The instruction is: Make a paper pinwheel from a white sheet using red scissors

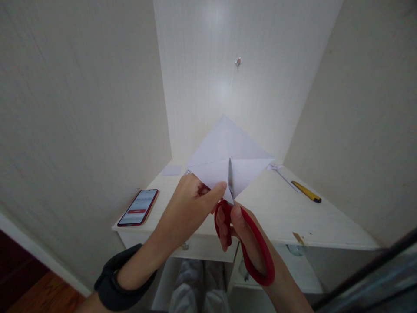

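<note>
My left hand [192,204] pinches the lower corner of a folded white paper [224,152] held up over the desk. My right hand [243,237] grips red-handled scissors [247,243], fingers through the loops. The scissor blade [230,178] points upward into the bottom point of the paper, between the folded layers. A dark band sits on my left wrist [114,278].
A white desk [280,217] stands in a corner between cream walls. On it lie a phone with a red case [138,207] at the left, a yellow utility knife [306,191] at the right, a small paper scrap [171,170] and a thin white strip [280,171].
</note>
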`<state>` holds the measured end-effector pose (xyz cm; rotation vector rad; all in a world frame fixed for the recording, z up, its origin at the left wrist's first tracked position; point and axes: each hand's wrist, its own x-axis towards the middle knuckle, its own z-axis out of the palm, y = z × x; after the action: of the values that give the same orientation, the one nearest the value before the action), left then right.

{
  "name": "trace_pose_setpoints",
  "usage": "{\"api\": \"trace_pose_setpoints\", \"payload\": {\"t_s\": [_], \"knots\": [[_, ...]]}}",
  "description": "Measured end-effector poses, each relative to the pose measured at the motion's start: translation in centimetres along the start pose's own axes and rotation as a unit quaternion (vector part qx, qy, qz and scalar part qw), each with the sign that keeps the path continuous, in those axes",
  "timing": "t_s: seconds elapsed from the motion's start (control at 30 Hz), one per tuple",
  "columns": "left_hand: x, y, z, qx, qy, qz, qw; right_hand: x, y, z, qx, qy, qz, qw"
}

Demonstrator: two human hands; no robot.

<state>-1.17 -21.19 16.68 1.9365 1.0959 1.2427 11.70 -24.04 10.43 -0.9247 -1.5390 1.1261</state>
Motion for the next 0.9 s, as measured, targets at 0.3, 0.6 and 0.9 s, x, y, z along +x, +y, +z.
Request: {"api": "trace_pose_setpoints", "payload": {"t_s": [0.3, 0.6, 0.9], "knots": [[-0.17, -0.19, 0.08, -0.004, -0.006, -0.017, 1.000, -0.24, 0.15, 0.18, -0.017, 0.005, -0.004, 1.000], [0.12, -0.10, 0.08, 0.028, 0.000, -0.012, 1.000, -0.13, 0.16, -0.01, -0.028, 0.001, -0.005, 1.000], [0.06, 0.01, -0.06, 0.061, 0.031, -0.005, 0.998, -0.75, 0.22, -0.12, -0.048, 0.015, 0.005, 0.999]]}}
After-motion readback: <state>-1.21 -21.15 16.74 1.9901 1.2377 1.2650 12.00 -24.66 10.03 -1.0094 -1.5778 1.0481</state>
